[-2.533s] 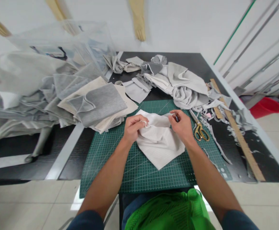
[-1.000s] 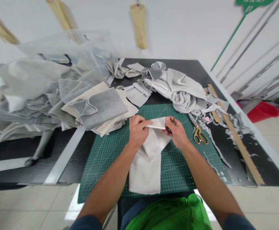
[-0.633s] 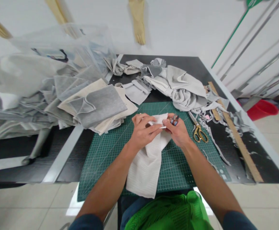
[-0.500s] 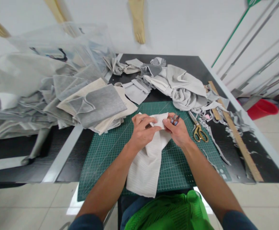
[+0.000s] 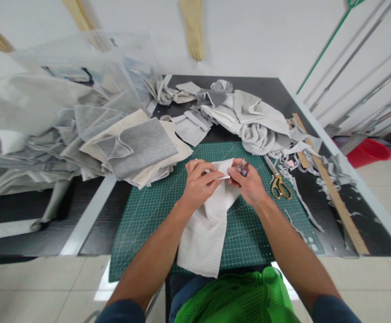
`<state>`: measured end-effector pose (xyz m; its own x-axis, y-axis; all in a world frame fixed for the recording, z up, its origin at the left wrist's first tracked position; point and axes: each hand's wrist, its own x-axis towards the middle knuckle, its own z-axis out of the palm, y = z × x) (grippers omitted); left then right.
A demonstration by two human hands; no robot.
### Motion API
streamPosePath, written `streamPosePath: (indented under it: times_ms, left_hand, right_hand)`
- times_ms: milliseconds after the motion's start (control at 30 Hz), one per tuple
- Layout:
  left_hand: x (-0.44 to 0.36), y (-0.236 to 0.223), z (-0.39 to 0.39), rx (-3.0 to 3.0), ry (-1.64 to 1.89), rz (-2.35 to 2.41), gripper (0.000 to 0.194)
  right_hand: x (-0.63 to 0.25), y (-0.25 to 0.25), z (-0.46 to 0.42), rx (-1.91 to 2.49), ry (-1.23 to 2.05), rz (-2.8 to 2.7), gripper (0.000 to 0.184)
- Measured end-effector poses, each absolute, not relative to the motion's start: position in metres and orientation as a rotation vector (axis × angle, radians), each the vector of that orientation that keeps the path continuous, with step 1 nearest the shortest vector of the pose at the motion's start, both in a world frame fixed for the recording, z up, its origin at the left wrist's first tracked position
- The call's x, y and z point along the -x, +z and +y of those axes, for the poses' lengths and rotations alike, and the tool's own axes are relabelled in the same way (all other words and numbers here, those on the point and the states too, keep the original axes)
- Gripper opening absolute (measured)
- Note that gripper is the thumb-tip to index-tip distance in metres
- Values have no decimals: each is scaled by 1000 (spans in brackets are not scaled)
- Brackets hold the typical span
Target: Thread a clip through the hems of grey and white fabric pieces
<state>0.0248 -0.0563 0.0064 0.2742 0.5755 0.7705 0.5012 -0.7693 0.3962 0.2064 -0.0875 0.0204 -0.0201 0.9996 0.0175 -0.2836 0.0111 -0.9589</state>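
Note:
A white ribbed cloth (image 5: 205,237) hangs from my two hands over the green cutting mat (image 5: 145,229), its lower end reaching past the mat's front edge. My left hand (image 5: 200,181) pinches the cloth's upper edge between thumb and fingers. On the other side, my right hand (image 5: 245,181) grips the same edge, thumb on top. Small thread snips (image 5: 244,168) are tucked in the right hand's fingers, blades pointing up and away. Gold-handled scissors (image 5: 279,184) lie on the mat right of that hand.
Stacked grey and cream fabric pieces (image 5: 145,148) rise at the left, before a clear plastic bin (image 5: 81,58). Crumpled light fabric (image 5: 259,116) lies behind the mat. A wooden ruler (image 5: 340,206) and fabric scraps (image 5: 336,170) line the right side. A red bucket (image 5: 368,152) stands beyond the table.
The cloth's upper edge is now folded over between my fingers, showing a narrow white strip. My left fingers have closed in a little; the rest of the cloth hangs as before.

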Motion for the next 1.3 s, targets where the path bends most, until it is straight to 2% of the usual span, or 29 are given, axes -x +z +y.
streamPosePath:
  times_ms: [133,367,500,700,1000,1100,1200,1300]
  left_hand:
    - [-25,5,-55,-2339,1506,1095,9]
    - [-26,8,-57,-2231,1495,1101,9]
    - [-28,9,-57,-2203,1477,1090,9]
    - [-29,11,-58,-2200,1436,1091,8]
    - [-27,13,-59,-2046,1355,1063,14]
    - [-26,12,-57,-1936,1362,1120,13]
    - [-26,11,-56,-1824,1370,1166,11]
    - [-26,10,-56,-1749,1381,1179,11]
  right_hand:
    - [-205,19,-88,973,1335,-1116,34]
    - [-207,23,-91,1260,763,-1327,22]
    - [-204,24,-92,1233,711,-1497,25]
    - [-199,23,-92,1132,610,-1463,10]
    - [-204,26,-93,1205,717,-1361,19]
    - [-207,22,-92,1270,693,-1364,20]
    - [-207,19,-91,1178,654,-1503,32]
    - [-205,17,-91,1131,500,-1647,35]
